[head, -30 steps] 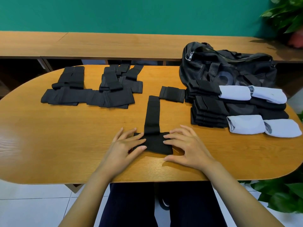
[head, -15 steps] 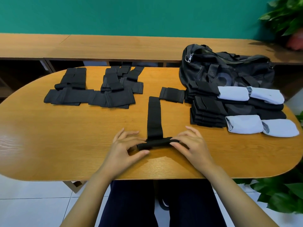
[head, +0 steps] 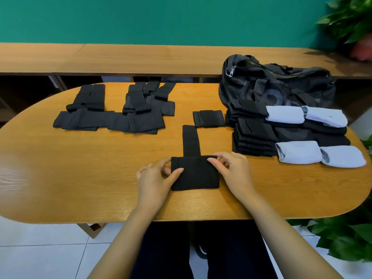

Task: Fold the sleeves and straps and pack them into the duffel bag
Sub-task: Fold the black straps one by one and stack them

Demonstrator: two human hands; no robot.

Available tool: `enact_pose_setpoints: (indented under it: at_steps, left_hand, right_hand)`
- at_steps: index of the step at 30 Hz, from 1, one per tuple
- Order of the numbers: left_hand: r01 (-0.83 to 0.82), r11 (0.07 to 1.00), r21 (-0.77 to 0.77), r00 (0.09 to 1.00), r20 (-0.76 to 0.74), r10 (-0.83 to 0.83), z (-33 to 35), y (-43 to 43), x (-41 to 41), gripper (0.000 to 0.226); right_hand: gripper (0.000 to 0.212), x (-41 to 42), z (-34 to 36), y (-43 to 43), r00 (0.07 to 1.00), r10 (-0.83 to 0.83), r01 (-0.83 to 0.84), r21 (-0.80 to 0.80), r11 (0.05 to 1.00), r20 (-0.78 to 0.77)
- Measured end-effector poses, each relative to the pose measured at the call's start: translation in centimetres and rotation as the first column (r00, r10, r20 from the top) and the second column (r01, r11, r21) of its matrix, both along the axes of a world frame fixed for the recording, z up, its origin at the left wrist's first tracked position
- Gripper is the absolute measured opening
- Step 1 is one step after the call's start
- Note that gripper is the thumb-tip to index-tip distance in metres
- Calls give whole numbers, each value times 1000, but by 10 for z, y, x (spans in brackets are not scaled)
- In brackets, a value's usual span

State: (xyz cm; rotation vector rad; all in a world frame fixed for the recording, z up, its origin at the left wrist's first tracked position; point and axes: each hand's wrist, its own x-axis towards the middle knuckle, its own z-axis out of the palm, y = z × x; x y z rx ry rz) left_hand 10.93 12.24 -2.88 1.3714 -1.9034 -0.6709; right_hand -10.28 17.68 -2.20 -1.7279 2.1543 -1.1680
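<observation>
On the worktop (head: 80, 168), I am pinching the folded end of the black strap (head: 194, 174) with left hand (head: 154, 183) and right hand (head: 234, 172).

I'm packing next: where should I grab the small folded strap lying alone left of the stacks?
Probably from above, pinching the folded strap across its near and far long edges: it lies flat, that grip squeezes its layers together, and the black stack crowds its right end.

No text, brand, number or sign is legible. The black duffel bag (head: 281, 85) carries a faint grey rounded print (head: 271, 97) on its side, too dim and creased to read as letters.
</observation>
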Motion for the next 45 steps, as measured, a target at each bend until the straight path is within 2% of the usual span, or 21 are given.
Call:
enact_pose_setpoints:
  at_steps: [2,4,6,9,12,26,31,34,39,45]
  left_hand:
    - [-15,999,-34,995,98,19,2,-1,-1,63]
    - [18,996,-89,984,178,-2,1,-3,2,68]
    - [133,987,-91,968,227,-110,0,-7,8,75]
    - [381,925,-4,901,228,-370,-3,-11,14,84]
    - [486,874,32,831,293,-473,-9,-13,14,86]
    - [426,904,21,869,267,-416,-9,-9,14,82]
    - [387,922,-5,897,234,-375,-8,-8,12,82]
    - [326,945,19,926,193,-324,-7,-14,9,73]
    - [404,913,45,859,325,-396,-7,-24,4,72]
    - [313,935,-167,875,434,-215,-4,-17,5,73]
  right_hand:
    - [31,-1,-3,-3,999,-1,2,11,1000,-46]
    - [35,-1,-4,-3,994,9,-9,5,1000,-111]
    - [45,0,-2,-1,982,51,-50,12,999,-182]
    - [52,2,-4,4,943,205,-183,108,977,-261]
    - [57,3,-14,9,904,302,-244,216,945,-302]
    - [64,2,-19,14,863,380,-347,157,925,-333]
    - [55,2,-21,14,844,388,-368,126,921,-370]
    - [52,1,-22,14,842,405,-392,111,913,-357]
    - [47,1,-21,15,836,449,-445,89,891,-315]
    - [44,2,-19,17,862,440,-447,31,894,-250]
